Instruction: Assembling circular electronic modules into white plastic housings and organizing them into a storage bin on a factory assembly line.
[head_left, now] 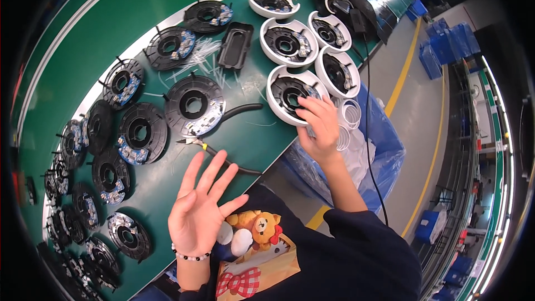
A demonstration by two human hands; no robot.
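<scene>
My right hand (pixel 320 125) is on the nearest white round housing (pixel 272 103), its thumb outside the rim and its fingers over the black disc (pixel 283 86) seated inside. Part of that disc is hidden by the fingers. My left hand (pixel 198 212) is raised with the palm up and fingers spread, holding nothing. A beaded bracelet circles its wrist. Just beyond the left fingertips lie cutting pliers (pixel 209 148) with black handles, jaws pointing left. Beside the pliers rests a black disc (pixel 179 106) with a blue circuit board on its lower right.
Several more black discs (pixel 134 128) cover the table's left side. White housings (pixel 267 50) with discs inside stand at the right edge. A black tray (pixel 237 42) lies beside loose clear plastic strips (pixel 203 56). A blue-lined bin (pixel 382 145) holds white rings (pixel 351 112); a black cable (pixel 369 134) hangs past it.
</scene>
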